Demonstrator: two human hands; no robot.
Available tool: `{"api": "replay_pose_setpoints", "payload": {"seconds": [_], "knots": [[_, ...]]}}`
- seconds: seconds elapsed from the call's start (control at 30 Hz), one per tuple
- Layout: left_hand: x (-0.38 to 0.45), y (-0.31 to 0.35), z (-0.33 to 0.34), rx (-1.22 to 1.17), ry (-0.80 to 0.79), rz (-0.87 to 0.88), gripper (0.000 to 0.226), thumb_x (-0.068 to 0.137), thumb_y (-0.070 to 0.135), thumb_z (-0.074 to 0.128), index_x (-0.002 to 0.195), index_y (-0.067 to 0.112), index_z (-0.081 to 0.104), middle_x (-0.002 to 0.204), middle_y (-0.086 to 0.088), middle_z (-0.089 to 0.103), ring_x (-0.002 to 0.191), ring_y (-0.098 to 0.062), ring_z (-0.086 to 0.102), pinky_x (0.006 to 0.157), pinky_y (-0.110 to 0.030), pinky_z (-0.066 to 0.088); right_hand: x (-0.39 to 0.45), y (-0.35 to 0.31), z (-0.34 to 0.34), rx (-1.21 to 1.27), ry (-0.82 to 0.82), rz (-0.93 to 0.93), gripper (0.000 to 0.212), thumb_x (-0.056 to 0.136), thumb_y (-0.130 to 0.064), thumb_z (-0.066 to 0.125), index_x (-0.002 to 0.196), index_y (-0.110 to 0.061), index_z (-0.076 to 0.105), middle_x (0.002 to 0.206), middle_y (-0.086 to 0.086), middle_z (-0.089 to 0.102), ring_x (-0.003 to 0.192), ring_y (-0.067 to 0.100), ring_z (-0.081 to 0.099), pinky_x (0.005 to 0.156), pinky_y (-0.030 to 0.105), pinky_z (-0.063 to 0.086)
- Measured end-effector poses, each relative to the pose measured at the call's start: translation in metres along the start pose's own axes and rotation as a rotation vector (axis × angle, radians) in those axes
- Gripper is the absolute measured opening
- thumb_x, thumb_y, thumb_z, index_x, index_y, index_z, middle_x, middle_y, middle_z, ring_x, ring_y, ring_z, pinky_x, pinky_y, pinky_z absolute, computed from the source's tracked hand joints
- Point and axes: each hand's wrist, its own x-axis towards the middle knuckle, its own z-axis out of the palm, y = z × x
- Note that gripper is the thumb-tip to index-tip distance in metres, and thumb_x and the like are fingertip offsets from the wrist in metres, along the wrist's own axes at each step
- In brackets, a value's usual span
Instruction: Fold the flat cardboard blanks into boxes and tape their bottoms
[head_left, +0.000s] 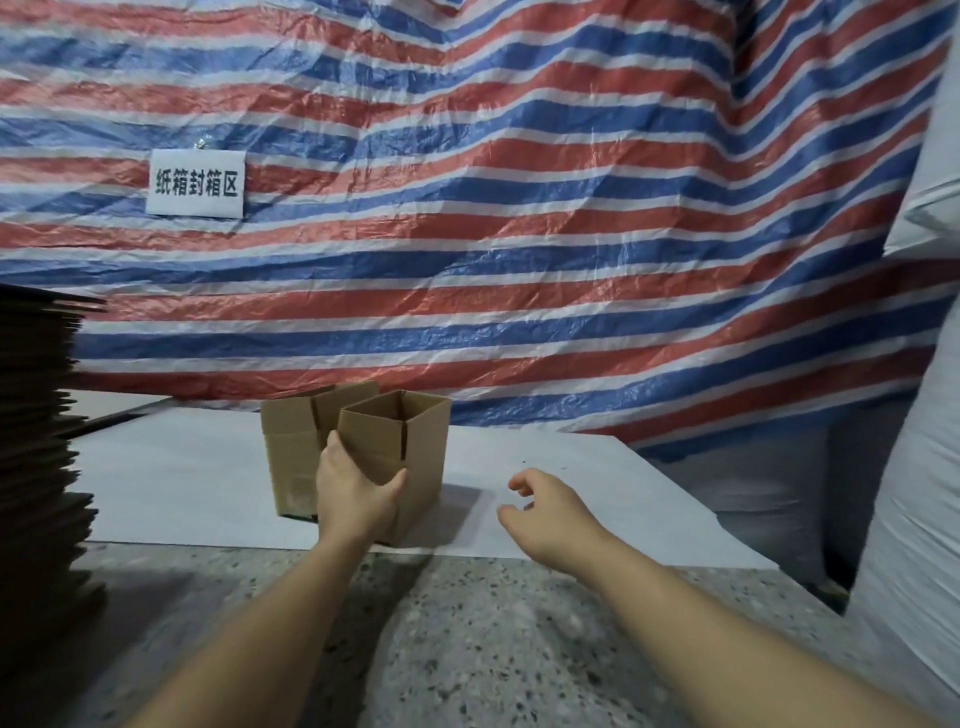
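Note:
Two folded brown cardboard boxes stand upright with open tops on a white sheet (182, 483) on the floor. My left hand (356, 491) grips the near lower corner of the front box (415, 441), thumb on its right face and fingers on its left face. The second box (291, 447) stands just behind and to the left, touching the front one. My right hand (543, 512) hovers above the sheet to the right of the boxes, fingers loosely curled, holding nothing. A tall stack of flat cardboard blanks (36, 467) rises at the left edge.
A red, white and blue striped tarp (519, 234) hangs behind the sheet, with a white label (196, 183) on it. White sacks (914, 467) stand at the right. Speckled stone floor (467, 649) lies in front of the sheet.

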Motion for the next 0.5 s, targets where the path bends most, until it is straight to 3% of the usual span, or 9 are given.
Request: {"api": "replay_pose_setpoints", "payload": {"seconds": [0.07,0.17,0.23,0.33,0.43,0.5], "knots": [[0.000,0.000,0.001,0.050,-0.006,-0.009,0.114,0.065,0.050,0.087,0.152,0.018,0.020,0.150,-0.008,0.040,0.135,-0.029,0.043,0.107,-0.051,0.044,-0.001,0.001,-0.001,-0.011,-0.006,-0.012,0.044,0.100,-0.030,0.055,0.142,-0.017,0.047,0.147,0.002,0.046,0.103,0.012,0.049,0.072,0.020,0.041],[-0.001,0.004,-0.003,0.118,-0.032,-0.037,0.121,0.060,0.061,0.085,0.153,0.022,0.018,0.154,-0.008,0.036,0.138,-0.031,0.041,0.107,-0.053,0.044,-0.005,0.004,-0.007,-0.030,-0.002,-0.011,0.045,0.100,-0.031,0.054,0.142,-0.017,0.046,0.146,0.001,0.046,0.109,0.013,0.047,0.085,0.026,0.042],[-0.005,0.007,-0.007,0.161,-0.050,-0.065,0.126,0.060,0.064,0.084,0.155,0.020,0.014,0.158,-0.009,0.030,0.142,-0.031,0.036,0.109,-0.053,0.041,-0.010,0.005,-0.013,-0.038,-0.010,-0.001,0.045,0.099,-0.032,0.054,0.141,-0.018,0.046,0.144,0.000,0.047,0.109,0.013,0.048,0.085,0.027,0.044],[-0.015,0.012,-0.018,0.164,-0.056,-0.085,0.118,0.066,0.062,0.081,0.155,0.016,0.017,0.158,-0.010,0.031,0.142,-0.032,0.035,0.109,-0.054,0.040,-0.024,0.007,-0.028,-0.058,-0.005,0.009,0.040,0.099,-0.033,0.055,0.135,-0.018,0.051,0.134,0.000,0.052,0.105,0.012,0.052,0.082,0.024,0.043],[-0.029,0.025,-0.037,0.135,-0.065,-0.099,0.092,0.082,0.053,0.072,0.152,0.013,0.027,0.153,-0.013,0.037,0.138,-0.034,0.040,0.108,-0.053,0.042,-0.046,0.011,-0.054,-0.079,0.028,0.027,0.016,0.097,-0.030,0.056,0.107,-0.020,0.062,0.110,-0.003,0.061,0.082,0.007,0.057,0.062,0.020,0.045],[-0.043,0.037,-0.054,0.160,-0.086,-0.075,0.077,0.091,0.047,0.063,0.150,0.010,0.031,0.153,-0.014,0.038,0.137,-0.034,0.040,0.109,-0.051,0.040,-0.067,0.013,-0.073,-0.119,0.046,0.041,0.015,0.096,-0.029,0.057,0.088,-0.016,0.062,0.093,-0.003,0.064,0.072,0.011,0.056,0.057,0.022,0.044]]}}
